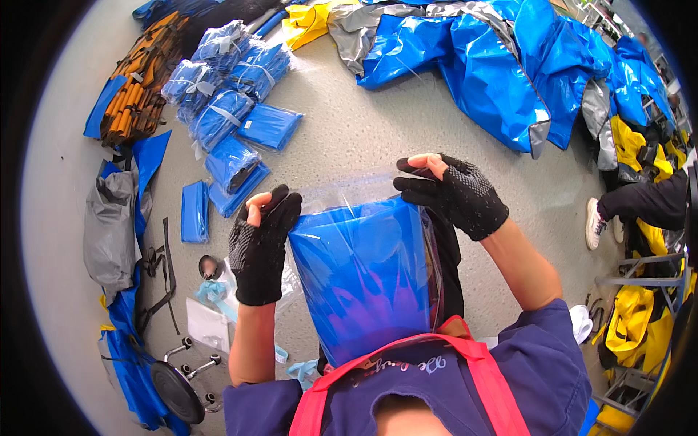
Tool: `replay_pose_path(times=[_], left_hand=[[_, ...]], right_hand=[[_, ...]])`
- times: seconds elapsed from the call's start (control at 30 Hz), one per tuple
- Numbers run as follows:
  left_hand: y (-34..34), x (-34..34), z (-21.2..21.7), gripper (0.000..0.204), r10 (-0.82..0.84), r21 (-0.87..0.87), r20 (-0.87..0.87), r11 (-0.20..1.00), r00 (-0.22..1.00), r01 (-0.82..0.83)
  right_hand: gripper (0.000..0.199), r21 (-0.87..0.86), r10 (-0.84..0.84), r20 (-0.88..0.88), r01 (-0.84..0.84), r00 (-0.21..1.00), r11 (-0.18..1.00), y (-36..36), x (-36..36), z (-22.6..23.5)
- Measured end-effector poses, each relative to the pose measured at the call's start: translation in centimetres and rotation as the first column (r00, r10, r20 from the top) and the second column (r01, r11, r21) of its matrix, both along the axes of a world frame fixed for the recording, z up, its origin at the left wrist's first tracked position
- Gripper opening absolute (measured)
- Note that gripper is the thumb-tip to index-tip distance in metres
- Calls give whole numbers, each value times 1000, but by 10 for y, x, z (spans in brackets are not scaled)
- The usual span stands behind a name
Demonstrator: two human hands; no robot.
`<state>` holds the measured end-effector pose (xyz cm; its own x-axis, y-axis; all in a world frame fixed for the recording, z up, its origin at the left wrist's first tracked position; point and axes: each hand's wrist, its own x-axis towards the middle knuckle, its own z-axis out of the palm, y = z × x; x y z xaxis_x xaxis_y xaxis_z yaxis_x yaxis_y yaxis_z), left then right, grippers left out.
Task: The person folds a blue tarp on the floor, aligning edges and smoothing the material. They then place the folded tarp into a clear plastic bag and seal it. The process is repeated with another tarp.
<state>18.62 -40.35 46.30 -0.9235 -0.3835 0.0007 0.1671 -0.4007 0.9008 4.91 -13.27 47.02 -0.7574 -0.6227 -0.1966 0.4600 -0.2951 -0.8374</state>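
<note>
A clear plastic bag (342, 195) holding a folded, glossy blue sheet (363, 254) lies in front of my body, over my lap. Its transparent top edge stretches between my hands beyond the blue sheet. My left hand (265, 247), in a black glove with bare thumb and fingertip showing, is closed at the bag's upper left corner. At the upper right corner, my right hand (454, 190) is closed on the bag too, gloved the same way with bare tips. Where the plastic passes between the fingers is hard to see.
Bundled blue packages (222, 109) and single flat ones (195, 211) lie at the far left. Large blue sheets (472, 65) cover the floor at the back. A round black stool (177, 392) stands lower left. Another person's leg and shoe (595, 224) show at right, near yellow material (629, 320).
</note>
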Motion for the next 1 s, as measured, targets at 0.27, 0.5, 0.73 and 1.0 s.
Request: replay_pose_path(times=[0.27,0.5,0.73,1.0], left_hand=[[-21,50,-7,27,-293,-492,-241,859,925,144],[-32,36,5,32,-307,-928,310,110,900,357],[10,-17,41,27,-290,-989,-32,147,957,11],[88,16,57,59,-199,-917,397,-44,896,397]], right_hand=[[27,148,213,-560,-156,801,977,49,17,-23],[30,428,391,-900,218,193,877,45,19,-38],[24,778,683,-613,151,397,610,77,34,80],[53,502,409,-854,305,321,809,50,58,-21]])
